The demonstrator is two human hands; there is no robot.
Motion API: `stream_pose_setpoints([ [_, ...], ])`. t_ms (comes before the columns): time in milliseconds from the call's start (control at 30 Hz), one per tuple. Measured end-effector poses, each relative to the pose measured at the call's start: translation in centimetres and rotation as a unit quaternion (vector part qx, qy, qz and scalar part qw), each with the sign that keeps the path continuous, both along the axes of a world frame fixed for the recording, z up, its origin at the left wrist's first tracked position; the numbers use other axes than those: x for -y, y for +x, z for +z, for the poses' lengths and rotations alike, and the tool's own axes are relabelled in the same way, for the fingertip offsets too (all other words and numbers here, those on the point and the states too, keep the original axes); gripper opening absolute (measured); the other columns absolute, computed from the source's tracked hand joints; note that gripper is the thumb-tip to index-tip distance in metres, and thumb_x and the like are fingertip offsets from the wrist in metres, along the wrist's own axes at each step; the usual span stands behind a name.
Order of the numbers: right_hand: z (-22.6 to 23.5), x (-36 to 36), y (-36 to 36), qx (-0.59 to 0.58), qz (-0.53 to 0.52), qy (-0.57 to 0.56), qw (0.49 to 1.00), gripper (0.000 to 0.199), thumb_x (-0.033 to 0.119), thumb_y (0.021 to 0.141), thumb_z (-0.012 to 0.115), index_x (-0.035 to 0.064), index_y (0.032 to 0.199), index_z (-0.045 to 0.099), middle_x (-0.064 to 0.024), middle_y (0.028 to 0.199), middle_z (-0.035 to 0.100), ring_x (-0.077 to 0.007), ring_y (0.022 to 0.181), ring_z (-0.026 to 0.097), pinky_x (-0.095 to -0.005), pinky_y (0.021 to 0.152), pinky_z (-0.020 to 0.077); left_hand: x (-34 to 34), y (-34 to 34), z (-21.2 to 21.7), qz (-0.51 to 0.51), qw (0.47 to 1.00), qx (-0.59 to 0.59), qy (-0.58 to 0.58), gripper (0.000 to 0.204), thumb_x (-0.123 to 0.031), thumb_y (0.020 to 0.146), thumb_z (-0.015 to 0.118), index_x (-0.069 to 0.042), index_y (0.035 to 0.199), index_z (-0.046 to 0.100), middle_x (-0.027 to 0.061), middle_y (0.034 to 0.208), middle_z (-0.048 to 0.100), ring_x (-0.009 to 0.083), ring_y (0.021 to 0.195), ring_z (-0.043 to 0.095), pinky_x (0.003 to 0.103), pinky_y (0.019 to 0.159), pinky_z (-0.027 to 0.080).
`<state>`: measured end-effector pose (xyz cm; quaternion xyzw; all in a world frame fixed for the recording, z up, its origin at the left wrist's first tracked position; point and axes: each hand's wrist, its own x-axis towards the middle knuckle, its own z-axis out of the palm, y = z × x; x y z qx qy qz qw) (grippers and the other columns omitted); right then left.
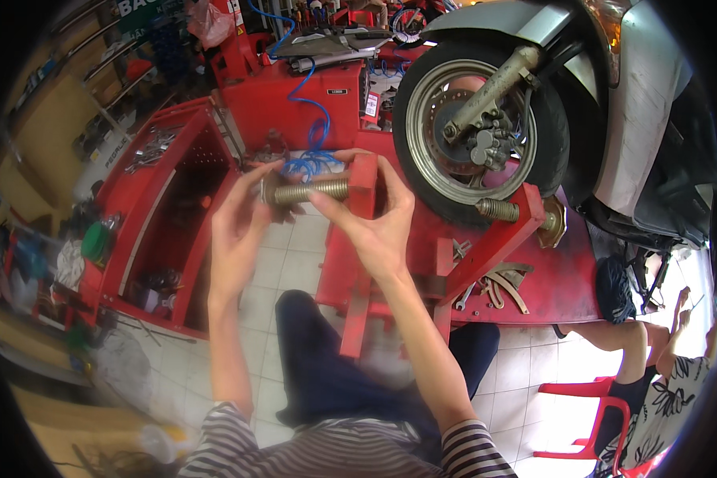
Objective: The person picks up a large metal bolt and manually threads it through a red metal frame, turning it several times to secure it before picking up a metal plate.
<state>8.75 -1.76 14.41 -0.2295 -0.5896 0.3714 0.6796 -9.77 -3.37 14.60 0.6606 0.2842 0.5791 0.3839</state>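
Observation:
A thick threaded bolt point(311, 192) runs sideways through the top of a red steel clamp arm point(364, 171) in front of me. My left hand point(235, 227) is closed around the bolt's wide brass-coloured head at its left end. Wrapped around the top of the clamp arm is my right hand point(384, 239), its thumb lying against the threads. To the right, a second red arm point(494, 253) carries a similar bolt point(498, 210) with a wide brass-coloured head. The motorcycle front wheel point(413, 131) stands just beyond the two arms.
The wheel stands on a red lift platform point(562, 279), with a wrench point(464, 297) and curved tan parts point(498, 291) on it. A red tool cart point(127, 271) is at left. A blue hose point(324, 127) coils behind my hands. A person point(661, 374) sits by a red chair point(581, 390).

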Motion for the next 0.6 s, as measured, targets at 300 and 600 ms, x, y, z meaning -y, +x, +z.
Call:
stream_pose_setpoints([
  [300, -0.1, -0.3, -0.4, -0.018, 0.001, -0.051, 0.999, 0.043, 0.006, 0.075, 0.082, -0.0008, 0.111, 0.06, -0.0099, 0.1, 0.07, -0.0144, 0.094, 0.066, -0.0306, 0.087, 0.0523, -1.1, 0.3, 1.0, 0.034, 0.999, 0.004, 0.016, 0.052, -0.032, 0.097, 0.062, 0.006, 0.131, 0.055, 0.0177, 0.128, 0.062, 0.017, 0.09, 0.063, 0.027, 0.075, 0.049],
  [600, -0.4, -0.5, -0.6, -0.042, 0.001, -0.023, 0.999, 0.036, 0.006, 0.078, 0.081, 0.0, 0.107, 0.061, -0.007, 0.097, 0.07, -0.0139, 0.094, 0.067, -0.0295, 0.085, 0.0526, -1.5, -0.3, 1.0, -0.004, 0.996, 0.056, -0.064, 0.061, -0.041, 0.093, 0.065, 0.008, 0.128, 0.056, 0.0171, 0.129, 0.062, 0.0152, 0.074, 0.06, 0.025, 0.064, 0.045],
])
